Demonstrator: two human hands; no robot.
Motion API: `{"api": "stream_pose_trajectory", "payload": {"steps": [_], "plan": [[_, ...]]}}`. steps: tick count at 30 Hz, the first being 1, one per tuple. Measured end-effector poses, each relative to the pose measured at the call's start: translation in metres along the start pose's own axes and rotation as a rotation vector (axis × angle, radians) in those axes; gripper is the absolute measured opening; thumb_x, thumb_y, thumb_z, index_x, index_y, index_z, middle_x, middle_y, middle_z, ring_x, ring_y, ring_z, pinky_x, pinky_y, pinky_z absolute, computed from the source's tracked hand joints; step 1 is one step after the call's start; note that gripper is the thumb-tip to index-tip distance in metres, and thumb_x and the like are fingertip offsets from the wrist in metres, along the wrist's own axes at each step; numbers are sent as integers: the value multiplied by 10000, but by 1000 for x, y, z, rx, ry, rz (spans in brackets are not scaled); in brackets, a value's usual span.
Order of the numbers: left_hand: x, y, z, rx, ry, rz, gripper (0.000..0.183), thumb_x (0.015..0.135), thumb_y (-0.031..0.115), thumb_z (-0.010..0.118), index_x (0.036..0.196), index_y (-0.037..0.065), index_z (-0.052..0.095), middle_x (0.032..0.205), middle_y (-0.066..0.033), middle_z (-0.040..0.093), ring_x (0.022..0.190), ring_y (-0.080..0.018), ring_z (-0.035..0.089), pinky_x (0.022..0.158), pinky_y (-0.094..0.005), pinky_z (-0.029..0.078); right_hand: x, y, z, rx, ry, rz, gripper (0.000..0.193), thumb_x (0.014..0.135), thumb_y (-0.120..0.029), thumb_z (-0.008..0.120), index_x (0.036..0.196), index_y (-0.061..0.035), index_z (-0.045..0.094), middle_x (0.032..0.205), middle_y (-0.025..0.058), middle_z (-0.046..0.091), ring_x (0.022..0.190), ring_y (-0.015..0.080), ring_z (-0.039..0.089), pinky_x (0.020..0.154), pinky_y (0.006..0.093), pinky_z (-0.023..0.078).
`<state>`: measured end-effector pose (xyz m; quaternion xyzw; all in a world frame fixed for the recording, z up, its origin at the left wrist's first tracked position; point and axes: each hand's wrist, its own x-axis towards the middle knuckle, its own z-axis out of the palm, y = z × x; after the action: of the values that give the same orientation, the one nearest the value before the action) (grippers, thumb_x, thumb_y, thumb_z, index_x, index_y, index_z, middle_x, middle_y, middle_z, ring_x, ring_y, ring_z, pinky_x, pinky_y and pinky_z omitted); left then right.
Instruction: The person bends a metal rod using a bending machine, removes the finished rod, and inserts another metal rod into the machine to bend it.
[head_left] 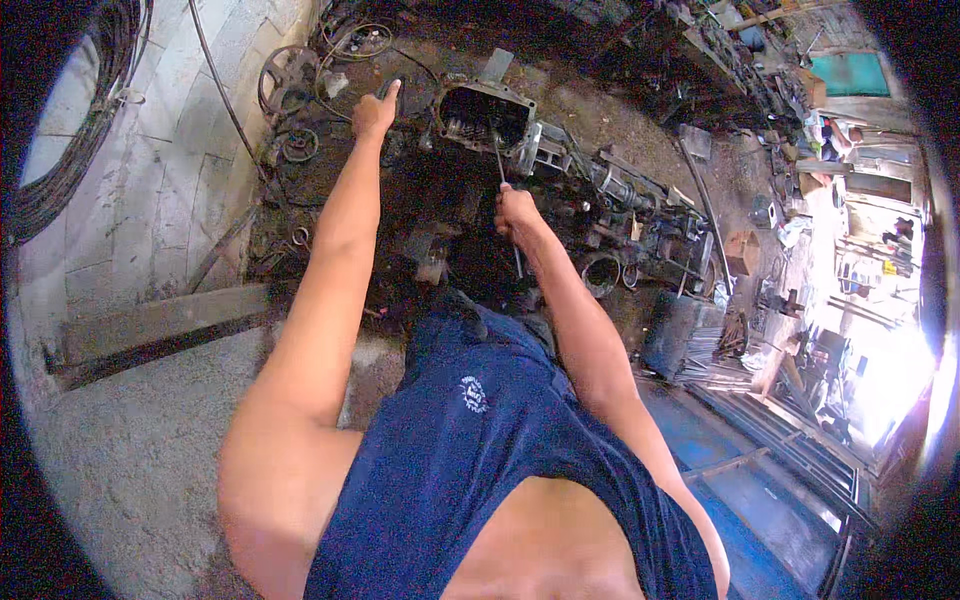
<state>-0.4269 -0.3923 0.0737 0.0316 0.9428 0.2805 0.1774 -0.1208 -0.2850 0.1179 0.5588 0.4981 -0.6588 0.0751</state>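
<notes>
My right hand [516, 208] is closed round a thin metal rod [502, 160]. The rod's far end reaches into the open top of a dark, greasy metal housing [532, 105], and its near end shows below my fist. Inside the housing, a ribbed metal part [468, 128] is partly visible in shadow. To the left of the housing, my left hand [374, 115] is stretched forward with one digit pointing up and the others curled. Something dark lies against its fingers, too dim to name. A long machine assembly [620, 190] runs off to the right of the housing.
Wheels [284, 78] and looped cable lie by the wall at the far left. A wooden beam [170, 322] is at the left. On the right are a dark metal box [672, 335], a bundle of thin rods [700, 345] and blue panels [770, 500]. Coiled wire [60, 195] hangs on the wall.
</notes>
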Motion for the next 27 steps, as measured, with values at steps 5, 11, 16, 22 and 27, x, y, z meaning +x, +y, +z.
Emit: {"api": "stream_pose_trajectory", "payload": {"steps": [5,11,16,22,27], "plan": [[10,-17,10,-69,96,28,845,777,753,514,1112,-10,653,1116,-250,637,1056,-412,602,899,-495,479,19,-5,13,82,29,-32,375,1000,-357,406,692,-141,398,544,-14,307,401,143,288,363,300,229],[-13,-38,-7,-207,-86,72,828,784,763,488,1136,33,656,1131,-262,628,1054,-414,597,909,-509,457,-4,-9,17,326,96,52,338,998,-349,403,726,-148,400,586,-11,310,444,135,305,398,297,241],[-10,-27,11,-46,258,105,829,872,694,411,1262,-27,533,1248,-280,512,1201,-426,467,1015,-508,361,-14,-14,-63,-672,337,-349,513,951,-437,472,744,2,638,687,166,637,649,273,626,621,400,481],[67,-55,10,-132,612,505,736,893,634,436,1291,21,522,1256,-269,513,1181,-416,483,997,-503,386,-53,-83,-120,-1132,230,-553,413,902,-381,574,928,14,693,847,253,668,850,377,670,778,421,504],[30,18,20,-55,304,422,714,904,622,417,1283,26,522,1238,-238,539,1153,-406,518,946,-517,436,-39,-118,-152,-1234,240,-366,496,858,-369,611,920,123,622,939,369,608,966,486,599,865,513,479]]}}
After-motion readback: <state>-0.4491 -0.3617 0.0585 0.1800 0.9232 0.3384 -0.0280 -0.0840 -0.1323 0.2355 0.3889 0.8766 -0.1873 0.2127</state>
